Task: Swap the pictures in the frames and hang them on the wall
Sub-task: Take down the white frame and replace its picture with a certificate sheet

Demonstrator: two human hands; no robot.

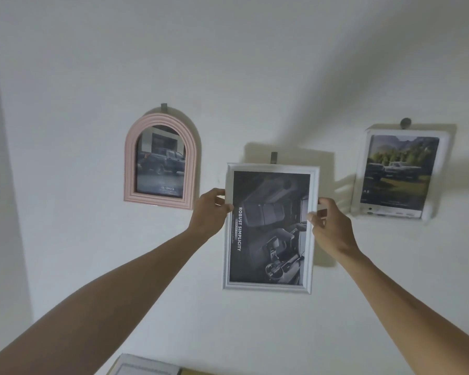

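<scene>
White rectangular frame (270,226) held against the wall (255,63) just below its hook (274,157), left hand (209,209) and right hand (328,226) each with the grip closed on a side rail, apt for something apparently light, rigid and breakable.

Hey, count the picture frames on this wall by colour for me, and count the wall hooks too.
Pink arched frame: 1
White rectangular frames: 2, the middle one held by the left hand and right hand, and the right one
Grey wall hooks: 3
Total: 6
</scene>
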